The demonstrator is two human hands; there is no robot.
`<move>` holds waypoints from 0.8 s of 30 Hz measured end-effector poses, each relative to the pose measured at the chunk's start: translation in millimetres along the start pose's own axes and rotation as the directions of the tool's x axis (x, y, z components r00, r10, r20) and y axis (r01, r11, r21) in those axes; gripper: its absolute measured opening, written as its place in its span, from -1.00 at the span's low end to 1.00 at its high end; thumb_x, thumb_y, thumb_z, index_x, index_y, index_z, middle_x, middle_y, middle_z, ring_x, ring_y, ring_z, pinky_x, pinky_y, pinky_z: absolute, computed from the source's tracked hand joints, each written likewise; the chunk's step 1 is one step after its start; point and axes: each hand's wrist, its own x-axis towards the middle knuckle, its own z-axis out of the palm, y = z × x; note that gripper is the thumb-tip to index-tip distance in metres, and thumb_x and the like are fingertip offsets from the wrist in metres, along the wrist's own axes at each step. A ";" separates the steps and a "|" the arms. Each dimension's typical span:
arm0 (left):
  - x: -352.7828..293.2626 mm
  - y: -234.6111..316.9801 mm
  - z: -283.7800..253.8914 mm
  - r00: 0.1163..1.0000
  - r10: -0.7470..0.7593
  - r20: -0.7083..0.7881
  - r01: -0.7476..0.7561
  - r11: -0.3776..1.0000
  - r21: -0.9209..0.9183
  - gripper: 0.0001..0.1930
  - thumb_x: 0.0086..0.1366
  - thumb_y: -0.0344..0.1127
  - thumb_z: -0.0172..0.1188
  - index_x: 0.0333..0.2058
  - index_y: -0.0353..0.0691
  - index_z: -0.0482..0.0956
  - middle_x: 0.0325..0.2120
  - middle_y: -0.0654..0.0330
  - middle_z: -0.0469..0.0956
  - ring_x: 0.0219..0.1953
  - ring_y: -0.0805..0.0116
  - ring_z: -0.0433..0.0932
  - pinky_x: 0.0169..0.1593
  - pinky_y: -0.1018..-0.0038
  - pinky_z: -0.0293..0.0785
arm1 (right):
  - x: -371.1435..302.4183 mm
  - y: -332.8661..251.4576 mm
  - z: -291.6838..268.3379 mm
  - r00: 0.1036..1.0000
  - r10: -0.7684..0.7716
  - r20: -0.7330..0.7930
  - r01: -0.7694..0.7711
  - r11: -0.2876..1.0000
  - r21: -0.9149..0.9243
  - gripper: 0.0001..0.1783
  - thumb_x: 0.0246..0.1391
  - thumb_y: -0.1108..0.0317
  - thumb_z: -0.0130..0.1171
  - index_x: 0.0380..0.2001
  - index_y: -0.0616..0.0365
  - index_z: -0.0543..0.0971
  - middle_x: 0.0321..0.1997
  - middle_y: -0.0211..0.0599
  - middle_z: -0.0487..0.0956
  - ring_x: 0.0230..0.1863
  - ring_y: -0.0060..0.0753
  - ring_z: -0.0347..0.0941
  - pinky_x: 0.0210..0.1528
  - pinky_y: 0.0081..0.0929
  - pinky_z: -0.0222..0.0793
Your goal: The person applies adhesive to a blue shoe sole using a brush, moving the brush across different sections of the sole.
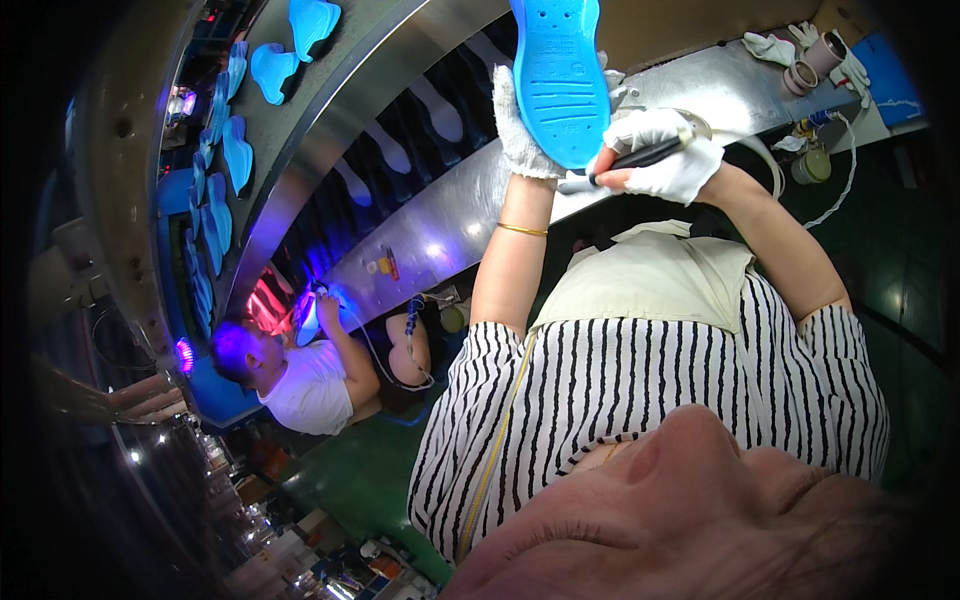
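A blue shoe sole [563, 85] is held upright at the top of the head view, its far end cut off by the picture edge. My left hand [515, 135], in a white glove, grips it along its left side and lower end. My right hand [690, 172], in a white glove with bare fingertips, is closed round a black pen-shaped tool [648, 156]. The tool's tip is beside the sole's lower end; I cannot tell whether they touch. A pale hose [765, 155] curves away behind my right hand.
A metal ledge [690, 88] runs beneath my hands. Left of it, pale soles [388, 150] lie in a dark channel, and blue soles [237, 152] line a belt. A co-worker [310, 388] sits at left. White gloves [770, 48], rolls [825, 55] and a jar [811, 165] are at right.
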 end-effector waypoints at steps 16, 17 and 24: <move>-15.9 -11.4 -3.1 0.994 0.108 -0.017 -0.109 0.987 -0.121 -0.21 0.21 0.28 -0.16 0.19 -0.28 0.22 0.05 -0.17 0.37 0.02 -0.09 0.43 0.10 0.09 0.38 | 14.4 -16.6 5.2 0.963 -0.125 -0.240 0.159 0.979 0.126 -0.89 -0.02 0.39 0.27 -0.47 0.20 0.61 -0.53 -0.32 0.59 -0.53 -0.58 0.52 -0.45 -0.65 0.42; -15.9 -13.5 -0.7 0.988 0.148 -0.044 -0.150 0.986 -0.067 -0.26 0.23 0.23 -0.15 0.17 -0.28 0.24 0.04 -0.13 0.38 0.01 -0.03 0.44 0.10 0.14 0.38 | 18.1 -9.2 -1.3 0.914 -0.176 -0.366 0.216 0.974 0.070 -0.90 -0.01 0.40 0.25 -0.46 0.22 0.60 -0.52 -0.32 0.59 -0.51 -0.56 0.52 -0.44 -0.65 0.42; -16.6 -15.8 -3.7 0.946 0.264 -0.187 -0.221 0.950 0.223 -0.29 0.25 0.22 -0.13 0.15 -0.28 0.27 -0.01 -0.11 0.43 0.00 0.03 0.45 0.15 0.17 0.34 | 33.0 -9.1 12.9 0.739 -0.577 -0.348 0.472 0.812 -0.344 -0.87 -0.16 0.47 0.32 -0.45 0.15 0.58 -0.50 -0.26 0.55 -0.46 -0.42 0.50 -0.39 -0.55 0.40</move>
